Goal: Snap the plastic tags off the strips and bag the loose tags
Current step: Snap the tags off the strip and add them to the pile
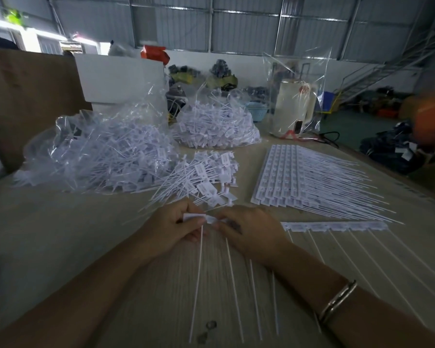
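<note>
Left of the white strip of joined plastic tags [335, 226], I see my left hand [172, 228] and right hand [248, 231] close together, each pinching its near end. A crooked twist could tear a tail. The pale wooden table [60, 234] stands in a dim metal-walled shed.

A pale wood-grain table [60, 237] carries everything. Just beyond the hands [171, 228] lies a loose pile of tags [201, 179]. Farther off to the left and straight ahead sit two clear bags of tags [98, 151]. Right of the hands, a stack of unbroken strips [299, 179] lies flat, with a single strip [337, 226] nearer.
</note>
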`<state>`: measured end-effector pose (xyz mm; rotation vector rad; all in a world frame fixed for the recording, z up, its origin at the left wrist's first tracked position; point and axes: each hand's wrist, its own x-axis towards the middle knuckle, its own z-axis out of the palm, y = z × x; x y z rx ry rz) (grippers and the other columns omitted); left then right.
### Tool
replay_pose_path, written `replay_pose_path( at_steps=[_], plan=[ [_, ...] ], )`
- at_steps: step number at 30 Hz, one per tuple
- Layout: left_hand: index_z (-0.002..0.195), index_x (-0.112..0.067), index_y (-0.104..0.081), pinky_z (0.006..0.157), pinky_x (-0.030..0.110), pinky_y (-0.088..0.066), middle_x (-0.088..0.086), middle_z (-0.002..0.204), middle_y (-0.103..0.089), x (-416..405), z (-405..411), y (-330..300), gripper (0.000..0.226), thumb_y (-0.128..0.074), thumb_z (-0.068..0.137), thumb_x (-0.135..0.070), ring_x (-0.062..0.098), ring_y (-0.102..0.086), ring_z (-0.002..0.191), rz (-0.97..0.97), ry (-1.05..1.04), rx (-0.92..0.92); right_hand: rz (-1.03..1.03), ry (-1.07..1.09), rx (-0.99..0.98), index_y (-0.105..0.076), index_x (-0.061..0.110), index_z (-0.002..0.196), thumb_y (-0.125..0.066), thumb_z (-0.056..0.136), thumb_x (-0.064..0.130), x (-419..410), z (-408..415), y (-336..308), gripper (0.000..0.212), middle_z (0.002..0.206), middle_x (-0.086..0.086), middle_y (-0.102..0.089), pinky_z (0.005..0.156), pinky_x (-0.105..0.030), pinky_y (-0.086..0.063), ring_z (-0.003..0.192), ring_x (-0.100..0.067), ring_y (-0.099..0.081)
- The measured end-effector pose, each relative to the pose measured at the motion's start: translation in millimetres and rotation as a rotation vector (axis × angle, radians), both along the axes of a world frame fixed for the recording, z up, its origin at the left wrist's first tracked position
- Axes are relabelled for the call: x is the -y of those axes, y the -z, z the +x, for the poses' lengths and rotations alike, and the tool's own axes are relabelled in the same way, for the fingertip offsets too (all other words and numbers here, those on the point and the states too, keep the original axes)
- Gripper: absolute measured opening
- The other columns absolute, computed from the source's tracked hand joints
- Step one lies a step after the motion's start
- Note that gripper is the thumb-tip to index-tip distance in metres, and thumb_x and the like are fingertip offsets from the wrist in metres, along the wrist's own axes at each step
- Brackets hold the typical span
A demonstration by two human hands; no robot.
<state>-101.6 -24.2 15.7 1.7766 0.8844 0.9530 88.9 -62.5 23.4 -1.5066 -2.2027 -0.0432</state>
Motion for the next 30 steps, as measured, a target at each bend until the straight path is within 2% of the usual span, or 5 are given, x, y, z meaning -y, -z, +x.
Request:
replay_pose_path(
  at_steps=[12,16,19,22,30],
  plan=[
    [0.087,-0.010,-0.059,0.064,0.019,-0.053,0.008,0.077,-0.073,2,-3,1,0.002,-0.059,0.086,-0.009,0.017,-0.070,0.072,0.133,-0.022,0.078,-0.045,0.047,-0.236,-0.063,0.021,0.097,-0.037,0.098,0.035,7,4,-5,0.029,0.086,0.000,-0.068,0.074,-0.036,-0.049,0.076,-0.018,-0.062],
    [0.088,-0.018,-0.063,0.065,0.007,-0.043,-0.004,0.074,-0.070,2,-6,0,0.010,-0.057,0.090,-0.011,0.001,-0.064,0.068,0.218,-0.057,-0.076,-0.012,0.045,-0.121,-0.059,0.029,0.102,-0.045,0.091,0.048,12,13,-3,0.025,0.082,0.014,-0.058,0.064,-0.023,-0.037,0.069,-0.002,-0.049],
    [0.096,-0.026,-0.065,0.071,0.008,-0.038,-0.009,0.091,-0.064,1,0,0,0.017,-0.055,0.092,-0.012,-0.003,-0.058,0.084,0.366,-0.086,-0.260,0.039,0.011,-0.134,-0.058,0.028,0.105,-0.052,0.086,0.051,12,6,-4,0.030,0.080,0.018,-0.049,0.067,-0.023,-0.037,0.070,-0.003,-0.049],
    [0.099,-0.016,-0.066,0.084,0.015,-0.041,0.004,0.102,-0.059,4,5,-1,0.017,-0.050,0.095,-0.017,0.008,-0.056,0.096,0.364,-0.053,-0.152,0.044,-0.008,-0.141,-0.055,0.025,0.105,-0.055,0.085,0.051,11,-4,-5,0.033,0.082,0.016,-0.054,0.066,-0.024,-0.039,0.072,-0.007,-0.055],
    [0.076,-0.022,-0.066,0.066,0.030,-0.040,0.005,0.074,-0.062,-1,2,-2,0.016,-0.053,0.084,-0.029,0.012,-0.055,0.069,0.409,0.012,-0.227,-0.052,-0.114,-0.171,-0.059,0.022,0.104,-0.062,0.085,0.034,10,11,-8,0.022,0.094,0.008,-0.063,0.067,-0.024,-0.043,0.079,-0.006,-0.056]
  ],
)
